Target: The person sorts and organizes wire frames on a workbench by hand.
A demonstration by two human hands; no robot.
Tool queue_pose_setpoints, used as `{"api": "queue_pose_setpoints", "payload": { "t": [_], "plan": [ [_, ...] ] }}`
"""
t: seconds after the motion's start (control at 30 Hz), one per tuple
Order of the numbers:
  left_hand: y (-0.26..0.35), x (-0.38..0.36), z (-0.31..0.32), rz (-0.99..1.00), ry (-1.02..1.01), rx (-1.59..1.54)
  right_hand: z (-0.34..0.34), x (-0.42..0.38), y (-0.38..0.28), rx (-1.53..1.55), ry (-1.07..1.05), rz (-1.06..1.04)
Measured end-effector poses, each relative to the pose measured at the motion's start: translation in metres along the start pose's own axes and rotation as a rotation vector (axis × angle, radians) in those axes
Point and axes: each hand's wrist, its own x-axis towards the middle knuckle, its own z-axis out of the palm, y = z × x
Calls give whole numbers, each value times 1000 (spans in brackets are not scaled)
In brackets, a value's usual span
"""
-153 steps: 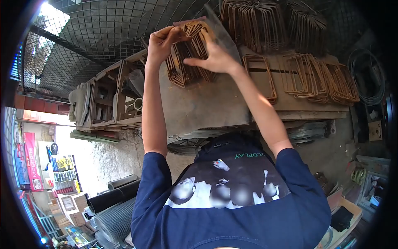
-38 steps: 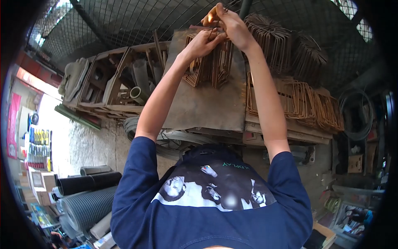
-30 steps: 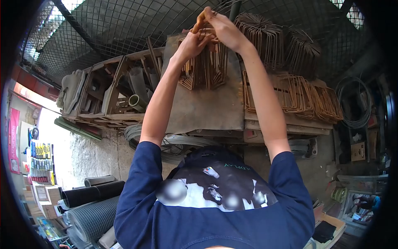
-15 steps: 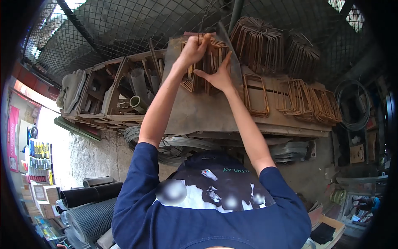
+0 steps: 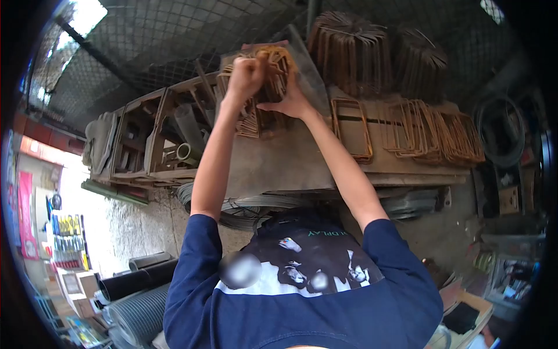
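Standing on the table [image 5: 279, 166], the bundle of rusty wire frames [image 5: 274, 88] is between the person's two hands, at the far end of both arms. The left hand [image 5: 249, 74] is above its upper part with the fingers curled into a fist; because of the blur, I cannot tell whether something is held inside. The right hand [image 5: 293, 103] is spread, with the thumb well apart from the fingers, and it seems to rest along the right side of the bundle. In my opinion, it is placed so in order to steady the frames, while the left hand has room at the top. One single frame [image 5: 367, 131] lies flat to the right of this bundle, apart from it, and farther right a row of loose frames [image 5: 459, 136] lies overlapping, perhaps so that each one can be picked easily. Behind them stand a large bundle [image 5: 349, 58] and a darker bundle [image 5: 421, 64], upright near the mesh fence [image 5: 168, 41]; probably they are put there so as to leave the front part for handwork. Below the table edge there is a coil of grey wire [image 5: 261, 201], likely stored low for saving space.
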Motion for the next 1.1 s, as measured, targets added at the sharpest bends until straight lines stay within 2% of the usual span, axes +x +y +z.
{"api": "queue_pose_setpoints", "payload": {
  "t": [0.1, 0.17, 0.2, 0.3, 0.4, 0.47, 0.6, 0.63, 0.7, 0.93, 1.1],
  "plan": [
    [-12, 11, -3, -11, -11, -97, -5, 0, 10, 20, -37, 71],
    [-11, 14, -7, -20, -66, -154, -12, 3, 6, 30, -163, 158],
    [-8, 15, -7, -14, -72, -146, -13, 1, 3, -60, -138, 177],
    [-9, 14, -8, -9, -93, -148, -20, 0, -1, -23, -130, 169],
    [-8, 12, -8, -44, -88, -156, -56, -16, -30, -98, -125, 288],
    [-11, 11, -7, -83, -79, -214, -82, -37, -32, -188, -44, 294],
    [-11, 13, -10, -72, -96, -277, -122, -95, -19, -481, 18, 552],
    [-9, 12, -10, -55, -113, -260, -126, -106, -22, -577, -40, 719],
    [-7, 12, -9, -83, -104, -246, -125, -126, -21, -639, -147, 839],
    [-21, 12, -7, -10, -136, -269, -108, -135, -23, -609, 101, 839],
    [-23, 16, -4, 8, -81, -333, -116, -131, -7, -600, 106, 825]
  ]
}}
